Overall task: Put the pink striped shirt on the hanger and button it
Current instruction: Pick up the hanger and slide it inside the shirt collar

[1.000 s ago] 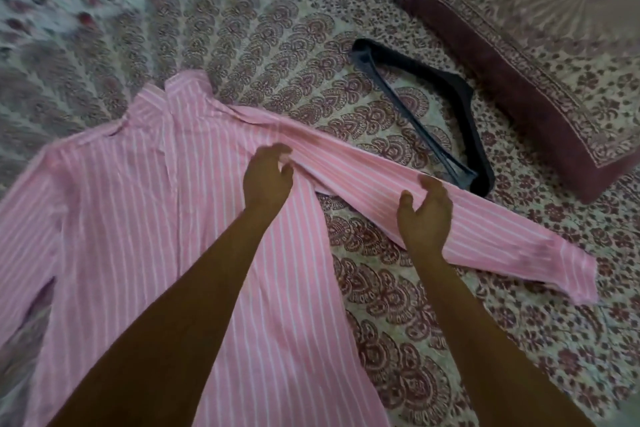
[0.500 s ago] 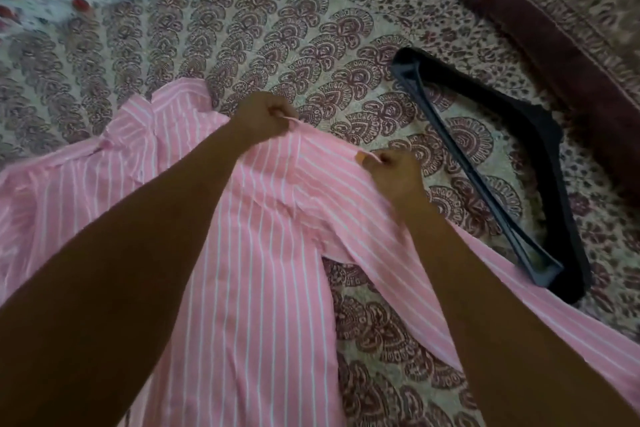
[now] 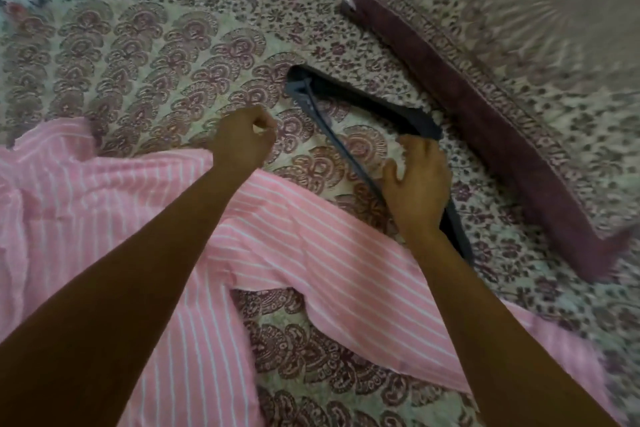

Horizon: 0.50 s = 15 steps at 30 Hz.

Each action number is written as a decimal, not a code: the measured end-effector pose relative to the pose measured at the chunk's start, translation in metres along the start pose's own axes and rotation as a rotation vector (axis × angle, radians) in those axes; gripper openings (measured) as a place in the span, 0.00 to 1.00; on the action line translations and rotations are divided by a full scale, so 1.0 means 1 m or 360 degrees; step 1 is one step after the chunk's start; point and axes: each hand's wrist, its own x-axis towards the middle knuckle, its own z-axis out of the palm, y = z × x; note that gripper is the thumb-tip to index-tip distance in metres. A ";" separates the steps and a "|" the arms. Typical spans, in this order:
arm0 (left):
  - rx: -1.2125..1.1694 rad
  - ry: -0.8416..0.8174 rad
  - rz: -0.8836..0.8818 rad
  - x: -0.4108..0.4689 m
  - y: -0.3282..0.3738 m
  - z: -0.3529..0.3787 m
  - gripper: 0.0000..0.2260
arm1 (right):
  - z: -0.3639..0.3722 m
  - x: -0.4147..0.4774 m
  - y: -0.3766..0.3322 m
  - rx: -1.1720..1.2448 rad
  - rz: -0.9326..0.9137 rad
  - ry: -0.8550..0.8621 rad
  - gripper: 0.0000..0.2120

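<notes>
Right hand (image 3: 417,180) has moved from shirt (image 3: 311,243) onto hanger (image 3: 367,107).

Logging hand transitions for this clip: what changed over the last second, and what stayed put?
Both hands let go of the pink striped shirt. The right hand reached right onto the black hanger; the left hand lifted off, loosely curled. Shirt, hanger and pillow stay lying on the bedspread.

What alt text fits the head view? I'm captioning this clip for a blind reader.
A person's right hand reaches onto a dark hanger lying on a patterned bedspread, while the left hand hovers loosely curled just above a pink striped shirt spread flat. A maroon-edged pillow lies to the right.
</notes>
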 end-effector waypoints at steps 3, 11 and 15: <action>-0.0021 -0.0024 0.0081 0.003 0.031 0.021 0.03 | -0.006 0.002 0.036 -0.0204 0.0405 -0.0170 0.20; 0.0008 -0.0089 0.0167 -0.002 0.059 0.047 0.02 | -0.009 0.003 0.056 0.0104 0.0696 -0.0238 0.10; 0.0075 -0.0038 0.0303 -0.016 0.058 0.013 0.04 | -0.034 -0.004 0.042 0.0024 0.0559 -0.0186 0.12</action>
